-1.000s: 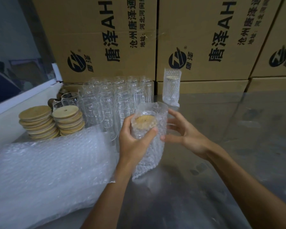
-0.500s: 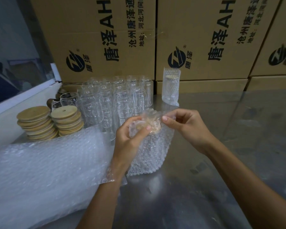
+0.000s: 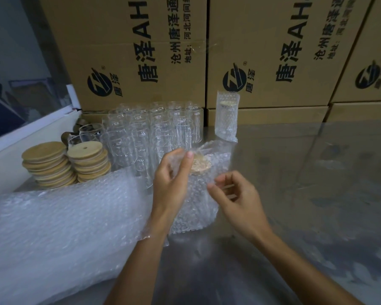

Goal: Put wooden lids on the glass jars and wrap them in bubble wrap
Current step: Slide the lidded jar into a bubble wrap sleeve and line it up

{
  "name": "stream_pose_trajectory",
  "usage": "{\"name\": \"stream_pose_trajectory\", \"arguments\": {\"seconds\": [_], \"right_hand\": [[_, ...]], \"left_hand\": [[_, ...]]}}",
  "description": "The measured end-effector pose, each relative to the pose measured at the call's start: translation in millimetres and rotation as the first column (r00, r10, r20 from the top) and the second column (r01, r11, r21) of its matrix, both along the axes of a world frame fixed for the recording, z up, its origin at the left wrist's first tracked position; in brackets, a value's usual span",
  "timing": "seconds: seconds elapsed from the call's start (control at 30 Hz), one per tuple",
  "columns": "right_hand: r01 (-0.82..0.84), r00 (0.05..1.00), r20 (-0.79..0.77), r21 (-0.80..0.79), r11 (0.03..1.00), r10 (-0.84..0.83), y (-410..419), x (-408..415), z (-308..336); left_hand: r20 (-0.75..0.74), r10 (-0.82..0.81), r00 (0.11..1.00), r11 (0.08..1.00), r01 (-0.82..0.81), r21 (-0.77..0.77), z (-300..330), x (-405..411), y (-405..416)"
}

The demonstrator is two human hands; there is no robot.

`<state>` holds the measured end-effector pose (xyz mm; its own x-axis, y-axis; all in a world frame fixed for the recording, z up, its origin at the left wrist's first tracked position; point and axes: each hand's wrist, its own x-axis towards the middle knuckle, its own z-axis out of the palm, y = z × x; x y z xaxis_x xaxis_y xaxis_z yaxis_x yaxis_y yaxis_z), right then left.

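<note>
Head view: left fingers (image 3: pixel 186 160) grip the wrapped jar (image 3: pixel 196 194); right fingers (image 3: pixel 221 183) hang loosely curled beside it.

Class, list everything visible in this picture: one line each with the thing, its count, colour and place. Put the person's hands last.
Wrapped jar in hand: one, clear wrap, tan lid showing, centre of table.
Finished wrapped jar: one, clear, standing by the boxes.
Bare glass jars: many, count unclear, clear, back left.
Wooden lids: two stacks, tan, far left.
Bubble wrap sheet: one, clear, front left.
Cardboard boxes: several, brown, behind.
Table: one, grey.
Left hand: holds the wrap at the jar's top.
Right hand: fingers curled beside the jar.
</note>
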<state>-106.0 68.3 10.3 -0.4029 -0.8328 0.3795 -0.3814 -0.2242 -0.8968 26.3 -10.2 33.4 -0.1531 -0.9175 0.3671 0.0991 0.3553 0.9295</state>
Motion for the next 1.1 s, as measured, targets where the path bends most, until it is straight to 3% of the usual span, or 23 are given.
{"name": "stream_pose_trajectory", "arguments": {"seconds": [0.17,0.3,0.37,0.43,0.57,0.7,0.83,1.1], "right_hand": [[-0.058,0.993,-0.096,0.121,0.991,0.07,1,13,-16],[-0.128,0.991,-0.036,0.075,0.989,0.131,-12,15,-1],[-0.083,0.995,-0.046,0.057,0.995,0.085,-21,12,5],[-0.022,0.998,-0.061,0.138,0.99,0.03,-27,7,12],[-0.156,0.983,0.11,0.075,0.985,0.147,-32,-6,21],[-0.264,0.952,0.16,0.002,0.965,0.26,-31,-17,21],[-0.341,0.92,0.188,-0.053,0.938,0.345,-34,-27,20],[-0.376,0.9,0.195,-0.103,0.921,0.389,-45,-43,29]], "left_hand": [[0.026,-0.016,1.0,0.997,0.014,0.073,4,-4,9],[-0.036,-0.026,0.999,0.994,0.03,0.109,10,-6,20],[-0.042,0.035,0.998,0.992,-0.03,0.122,11,-7,22],[-0.053,0.13,0.99,0.983,-0.121,0.14,9,-5,20],[0.021,0.177,0.984,0.98,-0.178,0.092,4,2,12],[0.08,0.098,0.992,0.989,-0.106,0.102,-5,2,5],[0.034,-0.11,0.993,0.971,0.1,0.217,-8,3,-3],[0.073,-0.234,0.97,0.962,0.22,0.161,-6,-1,-11]]}}
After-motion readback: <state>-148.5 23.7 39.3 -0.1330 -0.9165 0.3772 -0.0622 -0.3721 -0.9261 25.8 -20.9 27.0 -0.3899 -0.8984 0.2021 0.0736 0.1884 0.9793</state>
